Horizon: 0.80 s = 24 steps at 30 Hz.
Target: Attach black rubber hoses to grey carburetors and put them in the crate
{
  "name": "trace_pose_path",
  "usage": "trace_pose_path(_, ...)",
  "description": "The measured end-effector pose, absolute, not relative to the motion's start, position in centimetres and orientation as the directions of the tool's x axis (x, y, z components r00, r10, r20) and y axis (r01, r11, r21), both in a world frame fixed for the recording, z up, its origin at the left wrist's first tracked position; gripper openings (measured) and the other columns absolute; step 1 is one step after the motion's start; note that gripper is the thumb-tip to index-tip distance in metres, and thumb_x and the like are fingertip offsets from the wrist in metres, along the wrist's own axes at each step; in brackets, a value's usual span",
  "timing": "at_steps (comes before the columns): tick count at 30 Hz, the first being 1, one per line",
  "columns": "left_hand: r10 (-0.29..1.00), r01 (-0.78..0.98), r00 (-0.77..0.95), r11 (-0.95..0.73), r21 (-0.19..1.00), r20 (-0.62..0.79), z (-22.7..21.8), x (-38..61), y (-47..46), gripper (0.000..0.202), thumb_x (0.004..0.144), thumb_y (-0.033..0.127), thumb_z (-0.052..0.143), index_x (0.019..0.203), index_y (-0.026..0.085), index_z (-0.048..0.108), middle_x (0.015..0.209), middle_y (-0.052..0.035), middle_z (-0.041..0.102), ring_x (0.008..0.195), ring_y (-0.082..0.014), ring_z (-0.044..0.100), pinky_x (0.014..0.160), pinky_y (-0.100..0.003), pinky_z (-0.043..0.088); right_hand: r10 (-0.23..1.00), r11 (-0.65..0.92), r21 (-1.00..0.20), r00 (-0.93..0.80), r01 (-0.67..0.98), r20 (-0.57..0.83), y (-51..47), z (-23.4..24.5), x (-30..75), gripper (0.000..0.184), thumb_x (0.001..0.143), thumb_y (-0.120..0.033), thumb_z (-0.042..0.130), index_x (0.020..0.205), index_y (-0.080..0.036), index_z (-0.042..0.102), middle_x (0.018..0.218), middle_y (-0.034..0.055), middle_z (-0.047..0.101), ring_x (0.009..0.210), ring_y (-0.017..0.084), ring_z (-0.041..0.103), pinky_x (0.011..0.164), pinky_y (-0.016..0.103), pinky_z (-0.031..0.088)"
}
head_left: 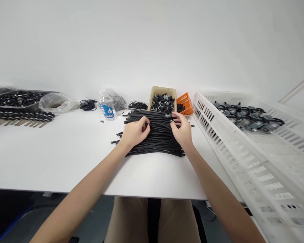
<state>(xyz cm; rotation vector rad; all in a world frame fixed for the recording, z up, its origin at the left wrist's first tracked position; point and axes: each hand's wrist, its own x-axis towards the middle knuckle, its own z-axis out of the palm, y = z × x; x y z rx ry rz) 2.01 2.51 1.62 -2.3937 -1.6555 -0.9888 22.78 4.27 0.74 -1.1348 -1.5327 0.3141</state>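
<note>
A thick bundle of black rubber tubes (157, 138) lies crosswise on the white table, their ends uneven on the left. Over the left part of the bundle, my left hand (134, 132) is closed in a pinch; a small dark bit shows at its fingertips, too small to name. My right hand (182, 131) is over the right part, thumb and fingers bent together around something I cannot make out. Right by its fingertips sits a grey round-headed part (168, 115) on top of the tubes.
Behind the bundle stand a cream bin (152, 90) of black and grey parts and an orange basket (188, 104). A clear bottle (107, 109) is left of them. A white crate (225, 135) with grey assemblies borders the right; a dark tray (32, 107) sits far left.
</note>
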Motion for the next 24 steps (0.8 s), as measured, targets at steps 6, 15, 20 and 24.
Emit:
trace_pose_path(6, 0.823, 0.858, 0.224, -0.421, 0.294, 0.522, 1.7, 2.1, 2.4, 0.015, 0.088, 0.029, 0.048, 0.098, 0.024, 0.058, 0.063, 0.0057, 0.064, 0.059, -0.0152, 0.063, 0.057, -0.026, 0.039, 0.722, 0.53, -0.357, -0.188, 0.769, 0.665, 4.1, -0.2, 22.8, 0.039, 0.092, -0.037, 0.054, 0.126, -0.022, 0.064, 0.153, 0.012, 0.04, 0.144, 0.034, 0.029, 0.118, 0.059, 0.026)
trace_pose_path(15, 0.828, 0.862, 0.219, -0.412, 0.295, 0.516, 1.8, 1.9, 2.5, 0.014, 0.089, 0.029, 0.048, 0.097, 0.024, 0.057, 0.063, 0.006, 0.064, 0.058, -0.015, 0.063, 0.057, -0.026, 0.039, 0.803, 0.464, -0.34, -0.226, 0.818, 0.552, 4.2, -0.6, 22.5, 0.055, 0.095, -0.044, 0.051, 0.145, -0.022, 0.047, 0.156, 0.0093, 0.039, 0.146, 0.035, 0.028, 0.117, 0.065, 0.019)
trace_pose_path(20, 0.826, 0.861, 0.219, -0.414, 0.295, 0.52, 1.8, 2.0, 2.5, 0.014, 0.089, 0.029, 0.047, 0.097, 0.024, 0.057, 0.063, 0.0054, 0.065, 0.059, -0.0156, 0.063, 0.057, -0.026, 0.039, 0.767, 0.504, -0.387, -0.194, 0.772, 0.612, 3.9, -0.2, 22.4, 0.055, 0.093, -0.039, 0.051, 0.144, -0.019, 0.047, 0.151, 0.0112, 0.045, 0.142, 0.032, 0.035, 0.118, 0.06, 0.023)
trace_pose_path(24, 0.827, 0.862, 0.222, -0.414, 0.292, 0.516, 1.7, 2.0, 2.5, 0.014, 0.088, 0.029, 0.048, 0.097, 0.024, 0.057, 0.063, 0.0051, 0.065, 0.059, -0.0155, 0.063, 0.057, -0.026, 0.039, 0.728, 0.559, -0.391, -0.206, 0.731, 0.654, 3.6, 0.0, 22.1, 0.05, 0.093, -0.034, 0.051, 0.141, -0.021, 0.051, 0.141, 0.0094, 0.056, 0.134, 0.029, 0.045, 0.119, 0.056, 0.026)
